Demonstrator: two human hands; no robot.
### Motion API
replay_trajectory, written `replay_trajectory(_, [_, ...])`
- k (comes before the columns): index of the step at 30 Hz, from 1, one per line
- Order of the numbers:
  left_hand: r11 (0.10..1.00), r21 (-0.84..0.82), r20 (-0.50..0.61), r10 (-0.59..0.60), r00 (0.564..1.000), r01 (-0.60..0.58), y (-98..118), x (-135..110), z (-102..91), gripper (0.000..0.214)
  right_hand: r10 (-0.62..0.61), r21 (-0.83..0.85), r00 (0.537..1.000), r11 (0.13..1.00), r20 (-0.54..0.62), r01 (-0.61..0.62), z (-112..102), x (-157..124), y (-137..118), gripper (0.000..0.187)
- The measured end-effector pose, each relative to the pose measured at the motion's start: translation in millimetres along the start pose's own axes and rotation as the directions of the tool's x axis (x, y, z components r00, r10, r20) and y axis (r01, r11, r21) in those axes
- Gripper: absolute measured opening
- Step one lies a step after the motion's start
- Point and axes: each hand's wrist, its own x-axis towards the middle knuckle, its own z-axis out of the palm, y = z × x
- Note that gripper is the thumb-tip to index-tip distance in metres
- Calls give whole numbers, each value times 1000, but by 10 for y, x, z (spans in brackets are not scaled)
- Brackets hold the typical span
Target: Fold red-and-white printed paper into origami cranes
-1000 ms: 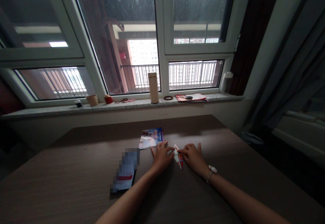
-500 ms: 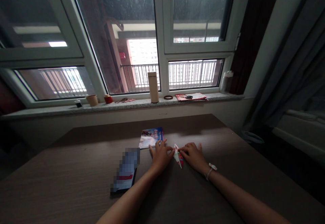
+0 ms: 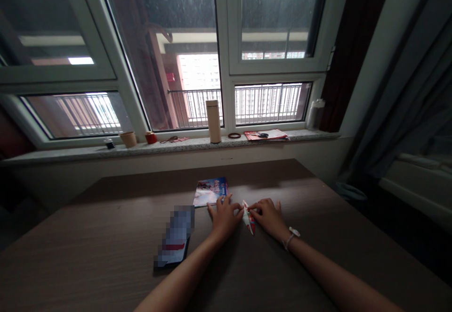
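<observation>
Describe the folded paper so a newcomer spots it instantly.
On the dark wooden table, find the left hand and right hand. Between them lies a small folded paper: narrow, pointed, white and red, unlike the flat colourful booklet behind.

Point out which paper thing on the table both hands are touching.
The small folded red-and-white paper, pressed between the left hand and the right hand. The colourful booklet lies flat farther back, toward the window.

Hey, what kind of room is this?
Probably a room in a high-rise flat: a wooden table by a large window, a flask on the stone sill, and railings with apartment blocks outside.
</observation>
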Motion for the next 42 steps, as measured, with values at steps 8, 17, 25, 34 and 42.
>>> replay_trajectory(8, [999, -31, 48, -17, 999, 18, 13, 5, -50, 21, 8, 16, 1000, 1000, -14, -7, -10, -10, -12, 19])
replay_trajectory(17, [1000, -2, 3, -3, 1000, 3, 6, -6, -2, 22, 1, -14, 1000, 1000, 4, -1, 17, -3, 12, 17])
replay_trajectory(25, [999, 39, 13, 12, 1000, -12, 18, -16, -1, 28, 17, -2, 1000, 1000, 5, -17, 12, 1, 9, 16])
replay_trajectory(34, [1000, 3, 60, -11, 998, 11, 36, 1, -32, 23, 24, 52, 1000, 998, 15, -25, -1, 16, 16, 16])
replay_trajectory(42, [999, -16, 135, -34, 990, 36, -2, 45, -52, 28, 78, 45, 997, 996, 30, -79, -19, 44, 0, 15])
